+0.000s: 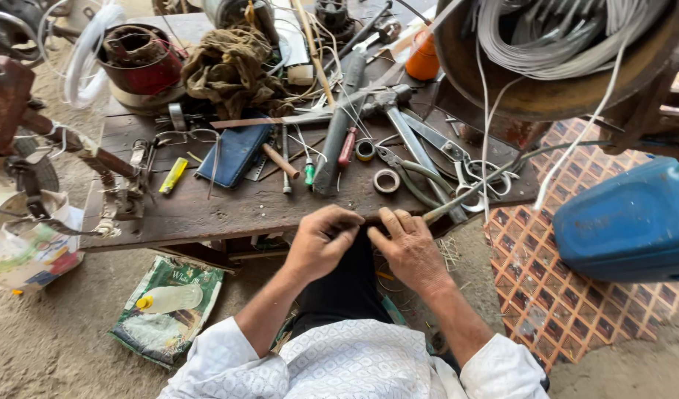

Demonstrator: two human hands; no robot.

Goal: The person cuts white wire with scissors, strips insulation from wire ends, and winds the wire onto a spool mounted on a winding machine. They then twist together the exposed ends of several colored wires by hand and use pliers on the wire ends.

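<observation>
Both hands meet at the near edge of a low wooden bench [206, 210], just in front of the person's lap. The left hand [319, 244] is curled nearly closed, fingers bent over and pinching a thin dark strip [365, 219] that lies along the bench edge; the right hand [407, 247] is curled the same way, its fingertips pressing on the same strip from the other side, so the two hands almost touch. What the strip is made of cannot be told (it is mostly hidden under the fingers). From beside the right hand a pale sleeved wire [487, 181] runs up and to the right across the bench. Just beyond the hands lie two small rolls of tape [386, 181], a pair of long-handled pliers [417, 174], scissors [465, 159] and a hammer [395, 100]. Further left are a red-handled screwdriver [347, 148], a dark blue pouch [236, 154] and a small yellow cutter [173, 176]. At the far side of the bench sit a crumpled brown rag [232, 70] and a red coil housing [140, 63]. To the right, a blue plastic can [631, 222] rests on a patterned mat [554, 295], and above it a big rusty drum [561, 92] holds loops of grey-white wire. On the sandy floor to the left lies a printed bag [166, 332] with a pale bottle [171, 299] on it.
</observation>
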